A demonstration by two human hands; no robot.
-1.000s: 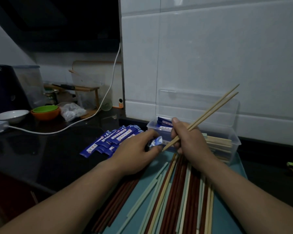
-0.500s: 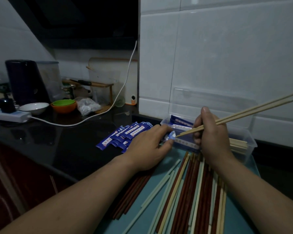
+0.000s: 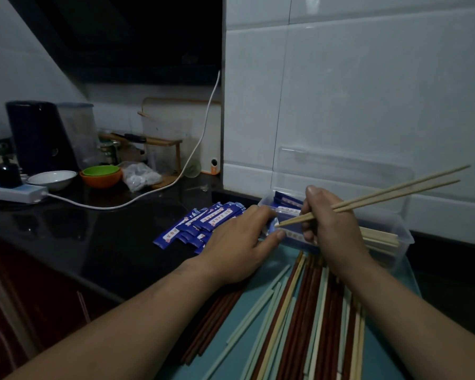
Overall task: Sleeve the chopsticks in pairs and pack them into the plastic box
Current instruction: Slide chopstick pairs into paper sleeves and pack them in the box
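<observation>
Chopsticks up, and we're at the tricky bit. Our right hand has its fingers curled round a pale pair close to the tips. The tips point left at a blue sleeve that our left hand pinches between thumb and fingers. All of it hovers just beside the near left corner of the plastic box, which sits against the far wall on the right.

What could go wrong? We reckon the tips could miss the sleeve's mouth, since our fingers hide most of it and the light is poor. One stick might slide in while the other rides outside, because the two aren't quite level at the tips. Push too hard and that thin wrapper may crumple or split. The long free ends reach out to the right above the box, so a careless swing could knock it.

As for the pair, we see two slim sticks of bare, light wood, side by side and parting slightly toward their far right ends. Nearer us, loose chopsticks in dark red, pale green and cream lie on a teal mat. More sleeves are heaped on the dark counter to the left.
</observation>
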